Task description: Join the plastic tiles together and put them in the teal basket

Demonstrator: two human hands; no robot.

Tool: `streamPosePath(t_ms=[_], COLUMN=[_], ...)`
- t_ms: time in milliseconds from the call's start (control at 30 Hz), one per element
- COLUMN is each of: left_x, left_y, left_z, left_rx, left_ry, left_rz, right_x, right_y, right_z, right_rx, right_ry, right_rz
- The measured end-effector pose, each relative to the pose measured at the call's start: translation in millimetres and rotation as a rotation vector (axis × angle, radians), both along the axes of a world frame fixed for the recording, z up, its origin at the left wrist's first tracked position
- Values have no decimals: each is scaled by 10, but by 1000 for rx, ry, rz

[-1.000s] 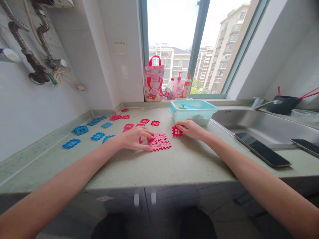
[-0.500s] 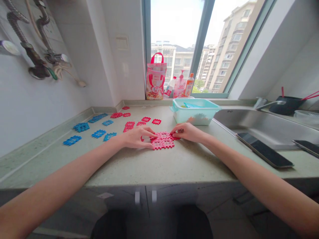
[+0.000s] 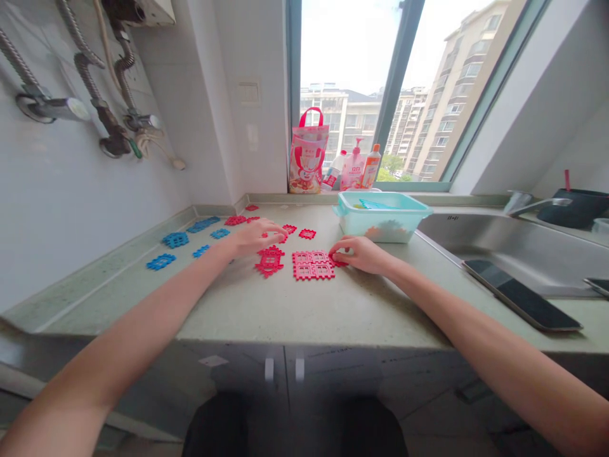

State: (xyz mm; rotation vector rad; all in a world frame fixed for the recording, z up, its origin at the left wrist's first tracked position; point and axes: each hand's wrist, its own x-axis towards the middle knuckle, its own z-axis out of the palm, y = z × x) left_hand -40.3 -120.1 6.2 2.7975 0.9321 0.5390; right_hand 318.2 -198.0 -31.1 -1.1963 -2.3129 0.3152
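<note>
A square panel of several red interlocking plastic window tiles (image 3: 314, 274) lies flat on the counter in front of me. At its right edge my right hand (image 3: 361, 255) is closed, thumb and fingers on a small red tile (image 3: 339, 259) that they partly cover. My left hand (image 3: 257, 237) is stretched out above the loose red tiles, fingers apart and with nothing visible in them. Just below it lies another group of red tiles (image 3: 269, 263) with notched edges. Beyond its fingertips are two more red tiles, one of them farther right (image 3: 307, 233).
Blue notched tiles (image 3: 176, 239) are scattered on the left of the counter (image 3: 228, 311). A mint-green plastic tub (image 3: 385, 219) holding pieces stands behind my right hand. To the right are a phone (image 3: 521, 295) and a steel sink (image 3: 499, 238). Bottles (image 3: 354, 166) and a bag (image 3: 308, 158) line the windowsill.
My left hand has let go of the red panel and moved left and away from me, over the loose red tiles. My right hand stays at the panel's right edge. The view has shifted slightly left.
</note>
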Motion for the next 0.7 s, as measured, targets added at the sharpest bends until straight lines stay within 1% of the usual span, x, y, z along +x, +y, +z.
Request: streamPosePath(t_ms=[67, 133, 200, 267, 333, 400, 500, 567, 633, 700], left_x=[-233, -428, -542, -578, -559, -507, -371, -240, -93, 51], left_y=[178, 307, 392, 452, 492, 508, 482, 451, 430, 428], left_z=[12, -12, -63, -126, -184, -226, -264, -275, -262, -217], left_rx=[74, 55, -4, -25, -4, 25, 44, 51, 41, 19], left_ry=[72, 178, 230, 221, 205, 209, 216, 195, 173, 177], left_rz=[79, 96, 106, 168, 272, 366, 438, 447, 409, 361], right_x=[-31, -87, -151, -193, -191, -158, -115, -114, -119, -105], right_y=[-58, -138, -210, -247, -243, -216, -171, -151, -137, -126], right_z=[14, 41, 75, 109, 133, 146, 148, 145, 143, 140], right_rx=[70, 91, 51, -7, -42, -51, -50, -44, -44, -47], right_ry=[22, 46, 30, -10, -30, -20, -11, -14, -20, -25], right_rz=[14, 70, 158, 219, 231, 213, 202, 211, 229, 235])
